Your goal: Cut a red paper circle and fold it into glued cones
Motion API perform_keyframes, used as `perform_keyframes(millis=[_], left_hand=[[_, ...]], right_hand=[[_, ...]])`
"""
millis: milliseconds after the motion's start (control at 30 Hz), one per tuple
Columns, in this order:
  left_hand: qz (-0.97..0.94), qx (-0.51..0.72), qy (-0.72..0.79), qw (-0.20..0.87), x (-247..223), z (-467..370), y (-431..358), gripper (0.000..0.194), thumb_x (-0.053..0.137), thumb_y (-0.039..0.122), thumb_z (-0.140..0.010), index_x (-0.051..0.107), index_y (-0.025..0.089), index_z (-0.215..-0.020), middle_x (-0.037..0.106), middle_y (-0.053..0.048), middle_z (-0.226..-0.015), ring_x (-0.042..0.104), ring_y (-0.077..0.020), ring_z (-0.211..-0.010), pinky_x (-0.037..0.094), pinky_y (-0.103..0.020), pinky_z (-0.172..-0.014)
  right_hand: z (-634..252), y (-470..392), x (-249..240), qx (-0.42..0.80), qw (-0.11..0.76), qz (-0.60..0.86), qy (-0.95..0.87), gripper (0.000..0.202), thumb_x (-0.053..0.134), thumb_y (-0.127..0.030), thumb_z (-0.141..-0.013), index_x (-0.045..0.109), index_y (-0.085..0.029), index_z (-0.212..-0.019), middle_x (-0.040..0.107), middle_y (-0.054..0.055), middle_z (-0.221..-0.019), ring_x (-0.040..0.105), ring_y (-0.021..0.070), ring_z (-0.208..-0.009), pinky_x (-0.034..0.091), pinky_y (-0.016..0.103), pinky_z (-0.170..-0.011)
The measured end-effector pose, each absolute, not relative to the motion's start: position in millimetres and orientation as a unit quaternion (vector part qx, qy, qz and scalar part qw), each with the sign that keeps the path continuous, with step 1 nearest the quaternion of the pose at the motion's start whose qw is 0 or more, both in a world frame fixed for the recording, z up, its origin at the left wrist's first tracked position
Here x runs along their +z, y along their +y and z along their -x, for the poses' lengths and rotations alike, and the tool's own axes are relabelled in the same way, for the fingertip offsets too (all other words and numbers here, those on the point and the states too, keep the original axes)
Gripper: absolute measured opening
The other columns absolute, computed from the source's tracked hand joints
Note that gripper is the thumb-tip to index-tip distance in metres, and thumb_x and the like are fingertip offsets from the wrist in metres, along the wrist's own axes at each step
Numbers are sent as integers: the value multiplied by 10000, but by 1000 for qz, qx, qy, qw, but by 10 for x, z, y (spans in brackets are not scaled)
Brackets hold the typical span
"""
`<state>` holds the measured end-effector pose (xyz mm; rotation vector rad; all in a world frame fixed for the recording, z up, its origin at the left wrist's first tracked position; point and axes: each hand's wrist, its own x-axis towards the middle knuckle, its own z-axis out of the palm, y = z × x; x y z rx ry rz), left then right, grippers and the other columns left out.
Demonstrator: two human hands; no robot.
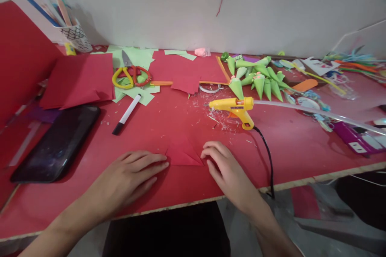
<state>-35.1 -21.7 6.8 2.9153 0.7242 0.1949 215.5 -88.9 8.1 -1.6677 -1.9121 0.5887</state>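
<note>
A folded piece of red paper lies on the red tabletop in front of me, its colour close to that of the table. My left hand rests flat beside it, fingers stretched out, with the fingertips at the paper's left corner. At its right corner, the bent fingers of my right hand touch or nearly touch the edge, thumb apart from them. A yellow glue gun lies beyond my right hand, a clear glue stick in its back. Past my left hand is a white marker with black ends.
Scissors lie on green paper scraps. Red sheets and a black phone are at left, near a pen cup. Green paper cones pile up at back right. The gun's black cord hangs over the table edge.
</note>
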Motion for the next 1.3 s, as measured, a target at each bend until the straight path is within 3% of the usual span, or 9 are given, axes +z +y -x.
perform_keyframes(millis=[133, 333, 467, 767, 1067, 1300], left_hand=[[-971, 55, 223, 73, 72, 372, -198, 363, 442, 257, -866, 474, 303, -1224, 596, 30, -1166, 554, -151, -975, 419, -291, -838], [-974, 72, 211, 49, 103, 329, -187, 315, 417, 301, -885, 521, 248, -1178, 608, 2, -1150, 561, -157, -943, 420, -300, -819], [-976, 81, 202, 28, 125, 335, -182, 302, 380, 274, -902, 537, 220, -1154, 622, 8, -1131, 574, -158, -908, 425, -305, -785], [-979, 81, 184, 18, 149, 354, -167, 322, 326, 259, -918, 554, 201, -1138, 622, 8, -1136, 592, -153, -887, 444, -308, -770], [-975, 68, 202, 61, 148, 356, -145, 303, 387, 223, -879, 574, 236, -1117, 629, 14, -1121, 595, -154, -916, 443, -308, -822], [-966, 50, 214, 134, 208, 292, -53, 300, 410, 220, -862, 568, 265, -1112, 619, 6, -1123, 569, -159, -980, 424, -319, -871]], right_hand=[[-2122, -933, 84, 134, 284, 576, -754, 337, 343, -15, -803, 539, -185, -1018, 560, 75, -1076, 501, 177, -1025, 429, 336, -867], [-1927, -934, 54, 87, 143, 494, -853, 351, 388, -247, -895, 477, -228, -1234, 481, 28, -1296, 405, 198, -1192, 354, 390, -983], [-1944, -961, 41, 97, 111, 518, -843, 369, 383, -282, -894, 467, -235, -1250, 467, 3, -1314, 407, 195, -1199, 370, 397, -976], [-2194, -1067, 70, 65, 110, 523, -843, 344, 404, -266, -878, 521, -229, -1200, 496, -19, -1286, 453, 207, -1164, 416, 410, -932], [-2296, -1106, 82, 78, 155, 537, -826, 271, 423, -200, -866, 608, -187, -1064, 606, 44, -1143, 564, 201, -1012, 479, 378, -854], [-2225, -920, 52, 189, 209, 551, -786, 371, 496, -210, -833, 443, -208, -1200, 475, 74, -1248, 432, 187, -1168, 407, 362, -965]])
